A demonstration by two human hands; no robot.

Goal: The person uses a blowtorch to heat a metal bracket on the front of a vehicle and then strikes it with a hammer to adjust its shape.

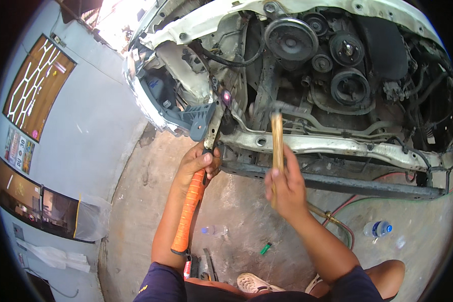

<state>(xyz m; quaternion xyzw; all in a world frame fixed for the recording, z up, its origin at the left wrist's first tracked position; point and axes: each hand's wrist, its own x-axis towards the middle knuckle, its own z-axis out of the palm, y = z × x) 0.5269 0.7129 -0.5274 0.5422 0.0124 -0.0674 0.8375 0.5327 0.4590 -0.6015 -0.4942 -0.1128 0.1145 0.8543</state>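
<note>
My left hand (200,162) is closed around the upper end of an orange-handled tool (189,211), at the car's front left corner. The tool's working end is hidden by my fingers and the metal there. Just above my hand are a pale metal strip (214,126) and a grey plastic bracket (199,121). A spot on the metal glows pink (227,97). In my right hand (289,190) is a hammer (278,146), gripped by its wooden handle. Its head is smeared by motion, above the pale front crossmember (312,144).
Pulleys (291,39) and a headlight (158,95) fill the open car front. Hoses (345,226), a water bottle (378,229), a green lighter (266,248) and another bottle (214,230) lie on the concrete floor. A grey wall (95,116) stands at left.
</note>
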